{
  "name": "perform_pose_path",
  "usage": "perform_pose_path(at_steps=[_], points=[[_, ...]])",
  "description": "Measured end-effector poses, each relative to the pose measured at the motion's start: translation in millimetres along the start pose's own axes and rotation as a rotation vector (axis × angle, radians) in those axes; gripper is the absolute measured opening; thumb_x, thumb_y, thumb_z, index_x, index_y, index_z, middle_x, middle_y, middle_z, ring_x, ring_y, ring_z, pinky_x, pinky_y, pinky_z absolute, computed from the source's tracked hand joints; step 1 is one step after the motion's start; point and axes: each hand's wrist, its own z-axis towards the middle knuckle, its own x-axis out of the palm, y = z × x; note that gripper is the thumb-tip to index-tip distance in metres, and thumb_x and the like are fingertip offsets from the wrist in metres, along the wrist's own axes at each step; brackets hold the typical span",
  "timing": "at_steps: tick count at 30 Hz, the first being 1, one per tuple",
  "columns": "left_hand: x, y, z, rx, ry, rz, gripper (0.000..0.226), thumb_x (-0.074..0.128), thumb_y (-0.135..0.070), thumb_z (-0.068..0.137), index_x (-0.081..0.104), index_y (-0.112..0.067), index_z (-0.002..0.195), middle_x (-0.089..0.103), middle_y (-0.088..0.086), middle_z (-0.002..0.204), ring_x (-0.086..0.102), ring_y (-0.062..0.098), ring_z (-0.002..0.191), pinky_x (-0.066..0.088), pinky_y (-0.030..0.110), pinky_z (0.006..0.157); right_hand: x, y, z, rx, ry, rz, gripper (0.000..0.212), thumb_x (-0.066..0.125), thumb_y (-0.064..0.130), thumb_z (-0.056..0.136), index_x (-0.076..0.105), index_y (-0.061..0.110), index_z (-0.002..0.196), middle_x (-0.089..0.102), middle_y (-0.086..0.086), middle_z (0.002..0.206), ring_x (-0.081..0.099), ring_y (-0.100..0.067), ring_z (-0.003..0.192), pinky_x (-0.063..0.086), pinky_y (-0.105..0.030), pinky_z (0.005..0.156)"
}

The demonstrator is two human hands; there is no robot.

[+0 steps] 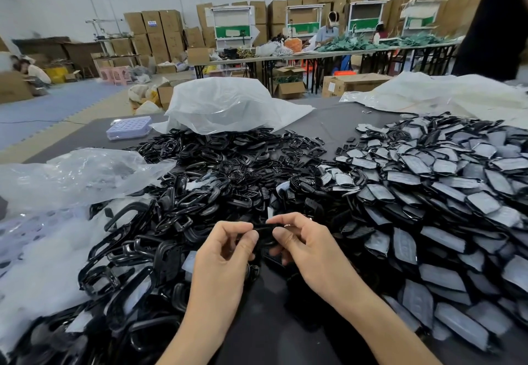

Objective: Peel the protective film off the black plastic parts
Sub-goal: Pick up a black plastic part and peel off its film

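Observation:
I hold one black plastic part (264,229) just above the table, between both hands. My left hand (225,253) pinches its left end with thumb and curled fingers. My right hand (300,243) pinches its right end the same way. The part is mostly hidden by my fingers, and I cannot tell whether film is on it. To the right lies a wide heap of black parts with grey film (445,193). A heap of bare black frames (183,193) spreads across the middle and left.
The dark table (265,321) shows bare between my forearms. Clear plastic bags (74,176) lie at the left, a white bag (225,104) behind the heap, a small lilac tray (128,127) at the back left. Far off stand cardboard boxes and benches with people.

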Motion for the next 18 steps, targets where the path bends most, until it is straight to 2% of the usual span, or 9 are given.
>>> perform_pose_path(at_steps=[2,5,7,9,11,14,16,18], points=[[-1,-1,0,0.000,0.019,0.010,0.011,0.067,-0.012,0.091,0.066,-0.023,0.092,0.062,-0.013,0.070,0.057,0.005,0.066,0.050,0.023,0.067,0,1,-1,-0.003,0.012,0.019,0.019,0.058,0.017,0.102,0.071,0.031,0.102,0.074,0.008,0.075,0.064,-0.001,0.065,0.051,-0.016,0.065],[-5,-5,0,-0.013,0.105,0.052,0.017,0.067,-0.012,0.093,0.062,-0.025,0.101,0.067,-0.005,0.076,0.061,0.007,0.065,0.046,0.013,0.058,-2,2,-1,-0.031,0.007,0.036,0.023,0.058,0.016,0.102,0.075,0.031,0.099,0.071,0.008,0.071,0.062,0.000,0.063,0.050,-0.015,0.064],[-9,-7,2,-0.018,0.143,0.082,0.019,0.067,-0.012,0.092,0.064,-0.028,0.102,0.068,0.001,0.081,0.064,0.014,0.068,0.046,0.013,0.059,-3,2,-1,-0.049,0.004,0.024,0.025,0.059,0.018,0.102,0.075,0.036,0.099,0.071,0.008,0.071,0.061,-0.001,0.064,0.050,-0.016,0.065],[-11,-6,2,0.016,0.103,0.143,0.019,0.069,-0.013,0.091,0.066,-0.031,0.097,0.068,0.000,0.082,0.064,0.020,0.071,0.049,0.018,0.064,-2,2,-1,-0.056,0.007,0.013,0.025,0.060,0.020,0.101,0.074,0.041,0.100,0.072,0.007,0.073,0.063,-0.002,0.065,0.051,-0.018,0.067],[-10,-5,0,0.087,0.041,0.265,0.020,0.070,-0.016,0.090,0.066,-0.036,0.093,0.067,-0.009,0.081,0.062,0.011,0.069,0.050,0.021,0.064,0,1,-1,-0.049,0.024,0.009,0.022,0.064,0.021,0.099,0.073,0.041,0.099,0.072,0.006,0.073,0.064,-0.004,0.066,0.053,-0.020,0.070],[-8,-5,-5,0.205,0.006,0.395,0.023,0.071,-0.019,0.089,0.068,-0.041,0.090,0.068,-0.023,0.082,0.063,-0.003,0.077,0.044,0.007,0.065,3,-1,-1,-0.026,0.061,0.007,0.021,0.071,0.020,0.093,0.072,0.041,0.095,0.070,0.004,0.069,0.062,-0.003,0.063,0.051,-0.018,0.067],[-13,-7,-4,0.307,-0.002,0.503,0.012,0.065,-0.028,0.094,0.067,-0.040,0.097,0.068,-0.027,0.086,0.062,-0.007,0.082,0.045,0.007,0.069,3,-1,-1,-0.019,0.023,-0.011,0.020,0.072,0.021,0.092,0.070,0.040,0.093,0.071,0.004,0.068,0.061,-0.004,0.060,0.050,-0.019,0.063],[-24,-11,0,0.398,-0.014,0.654,0.014,0.053,-0.040,0.097,0.063,-0.037,0.106,0.064,-0.026,0.093,0.061,-0.004,0.085,0.046,0.013,0.072,-1,-2,1,-0.020,-0.080,-0.046,0.018,0.071,0.023,0.093,0.068,0.041,0.092,0.072,0.003,0.071,0.062,-0.011,0.058,0.053,-0.029,0.062]])
